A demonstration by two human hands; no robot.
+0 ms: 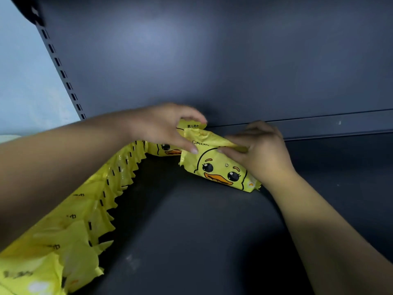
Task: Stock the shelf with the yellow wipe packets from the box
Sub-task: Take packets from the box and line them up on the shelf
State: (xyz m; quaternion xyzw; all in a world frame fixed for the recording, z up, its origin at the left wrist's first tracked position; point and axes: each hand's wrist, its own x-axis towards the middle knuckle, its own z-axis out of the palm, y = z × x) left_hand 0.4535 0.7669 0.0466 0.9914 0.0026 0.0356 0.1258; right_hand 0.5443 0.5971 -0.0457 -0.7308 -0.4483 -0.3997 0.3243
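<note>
Running from the near-left corner toward the back, a row of yellow wipe packets [80, 209] stood on edge along the left side of the shelf [191, 241], serrated seams facing inward. Judged partly stocked: one row in place, most of the shelf floor to the right still bare. The box was not in view, so the remaining count could not be told.

Farther in, the duck-face packet [221, 169] lay at the back, just beside the row's far end. The left hand [161, 126] pinched its upper flap, thumb curled over the front. The right hand [261, 147] gripped its right end, fingers [231, 146] curled onto the wrapper.

Beyond, the back panel [212, 60] and its raised lip [329, 126] closed off the rear; open room lay rightward and toward the front.
</note>
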